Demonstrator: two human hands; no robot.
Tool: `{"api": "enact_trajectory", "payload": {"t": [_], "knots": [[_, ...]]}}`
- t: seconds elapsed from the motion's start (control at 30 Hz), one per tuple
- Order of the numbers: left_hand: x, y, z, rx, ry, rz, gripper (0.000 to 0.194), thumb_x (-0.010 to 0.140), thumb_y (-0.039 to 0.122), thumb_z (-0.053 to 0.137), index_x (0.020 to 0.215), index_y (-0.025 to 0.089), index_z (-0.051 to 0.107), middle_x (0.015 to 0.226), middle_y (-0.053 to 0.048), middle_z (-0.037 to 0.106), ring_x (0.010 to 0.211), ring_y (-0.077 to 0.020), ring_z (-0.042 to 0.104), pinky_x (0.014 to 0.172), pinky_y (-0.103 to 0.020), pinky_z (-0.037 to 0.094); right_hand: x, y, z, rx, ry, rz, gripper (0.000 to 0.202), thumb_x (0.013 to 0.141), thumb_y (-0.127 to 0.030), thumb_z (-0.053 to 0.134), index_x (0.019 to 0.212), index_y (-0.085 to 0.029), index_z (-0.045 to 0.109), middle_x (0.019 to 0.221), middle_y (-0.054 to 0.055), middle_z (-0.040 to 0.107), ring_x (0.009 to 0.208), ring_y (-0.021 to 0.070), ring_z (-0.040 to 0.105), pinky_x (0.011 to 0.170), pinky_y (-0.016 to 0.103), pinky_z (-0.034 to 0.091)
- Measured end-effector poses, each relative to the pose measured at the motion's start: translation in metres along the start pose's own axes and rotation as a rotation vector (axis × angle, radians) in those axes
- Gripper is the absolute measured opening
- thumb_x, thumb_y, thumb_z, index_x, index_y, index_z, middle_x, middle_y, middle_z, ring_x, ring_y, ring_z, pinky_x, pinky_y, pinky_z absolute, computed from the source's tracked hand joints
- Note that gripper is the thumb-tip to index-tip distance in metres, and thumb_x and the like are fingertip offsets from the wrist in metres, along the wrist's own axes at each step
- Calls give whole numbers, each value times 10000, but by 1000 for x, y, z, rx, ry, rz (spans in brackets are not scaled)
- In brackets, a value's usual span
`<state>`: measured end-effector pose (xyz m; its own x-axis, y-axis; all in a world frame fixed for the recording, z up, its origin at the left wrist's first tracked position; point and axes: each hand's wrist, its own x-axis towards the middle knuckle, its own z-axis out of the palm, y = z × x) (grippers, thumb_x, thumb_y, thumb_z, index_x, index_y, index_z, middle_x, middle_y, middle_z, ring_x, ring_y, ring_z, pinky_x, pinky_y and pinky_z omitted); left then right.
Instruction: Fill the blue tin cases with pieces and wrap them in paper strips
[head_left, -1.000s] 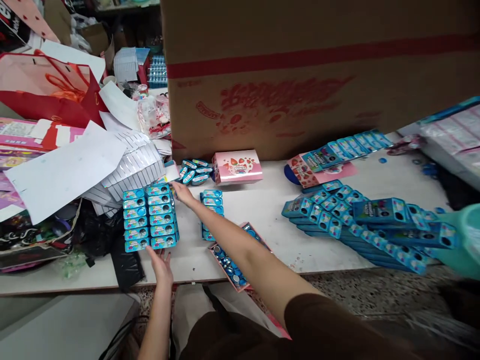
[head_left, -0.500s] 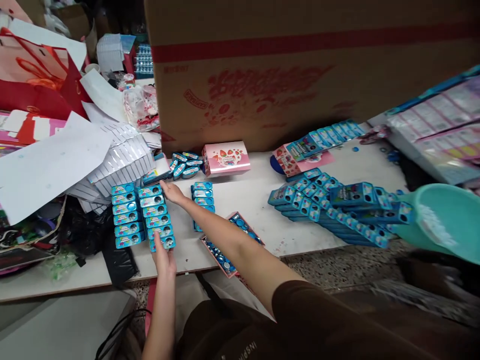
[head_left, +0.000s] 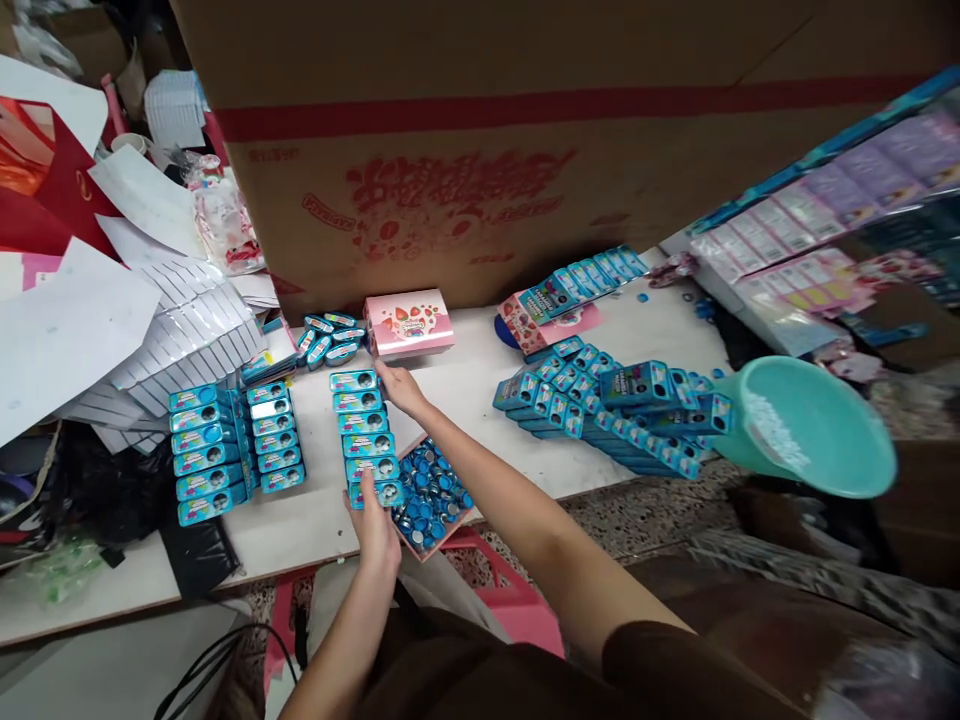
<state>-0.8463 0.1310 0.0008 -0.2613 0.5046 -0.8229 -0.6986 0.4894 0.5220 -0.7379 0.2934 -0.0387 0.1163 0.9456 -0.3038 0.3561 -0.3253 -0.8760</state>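
Note:
A row of small blue printed boxes (head_left: 365,420) with round dark windows is gripped between my two hands. My left hand (head_left: 375,525) closes on its near end, thumb on top. At the far end, my right hand (head_left: 401,388) presses its fingers against the row. Left of them, two more rows of blue boxes stand on the table, the outer row (head_left: 201,455) and the inner row (head_left: 277,440). Close by my left hand, partly under my right forearm, is a pink-edged tray of small round blue and silver pieces (head_left: 431,500).
A large cardboard carton (head_left: 465,230) walls the back. Before it sit a pink strawberry-print box (head_left: 411,322) and several loose blue packs (head_left: 330,340). Stacked blue boxes (head_left: 600,400) and a turquoise basin (head_left: 840,430) stand right. White sheets and striped stacks (head_left: 187,320) crowd the left.
My hands have moved from the middle row of blue boxes to the row on its right. The middle row now stands free of my hands. The view has shifted right.

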Motion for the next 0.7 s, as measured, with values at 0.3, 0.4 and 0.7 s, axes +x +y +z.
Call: {"api": "enact_trajectory", "payload": {"t": [0.3, 0.4, 0.7], "knots": [[20, -27, 30, 47, 35, -3, 422, 736, 410, 675, 1093, 209, 578, 1108, -85, 652, 980, -209, 644, 824, -329, 528, 26, 36, -13, 30, 41, 46, 605, 798, -692, 255, 498, -203, 447, 445, -8, 468, 512, 153, 494, 585, 256, 374], [21, -20, 34, 52, 48, -15, 385, 738, 398, 676, 1049, 189, 590, 1075, -92, 659, 953, -202, 650, 823, -325, 524, 29, 40, -11, 67, 61, 63, 611, 780, -719, 246, 485, -207, 406, 449, -16, 455, 492, 138, 462, 561, 255, 360], [-10, 18, -15, 465, 223, 321, 521, 742, 459, 651, 1183, 257, 459, 1295, -81, 458, 1212, -202, 444, 996, -342, 364, -22, 14, -39, 894, 114, 371, 365, 775, -538, 464, 848, -195, 565, 479, -69, 425, 375, 78, 320, 390, 204, 184]]}}
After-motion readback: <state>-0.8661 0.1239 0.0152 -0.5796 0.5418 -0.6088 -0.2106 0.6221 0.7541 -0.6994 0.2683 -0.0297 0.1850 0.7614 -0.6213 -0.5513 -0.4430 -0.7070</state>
